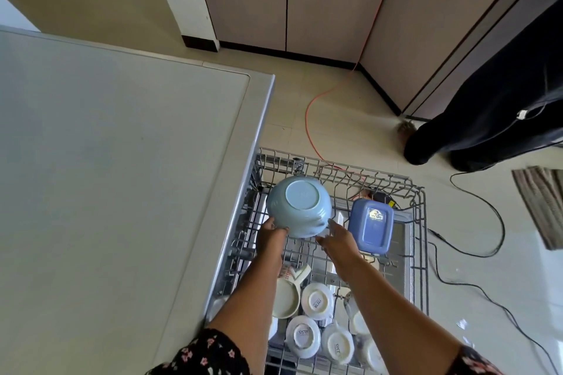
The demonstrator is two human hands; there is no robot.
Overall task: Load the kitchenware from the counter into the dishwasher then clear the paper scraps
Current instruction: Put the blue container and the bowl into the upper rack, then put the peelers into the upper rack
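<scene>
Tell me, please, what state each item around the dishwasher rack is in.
dishwasher rack: pulled out, partly loaded.
light blue bowl: upside down in the rack.
blue container: upside down in the rack.
white cups: upside down, at the near end.
left hand: grips the bowl's rim.
right hand: outstretched against the bowl's side.

The wire rack (pixel 422 237) carries a blue tub (pixel 370 228), upturned white cups (pixel 316 301) and an upturned bowl (pixel 300 207).

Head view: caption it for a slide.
Left hand and right hand steady an upside-down blue bowl in the dishwasher rack.
</scene>
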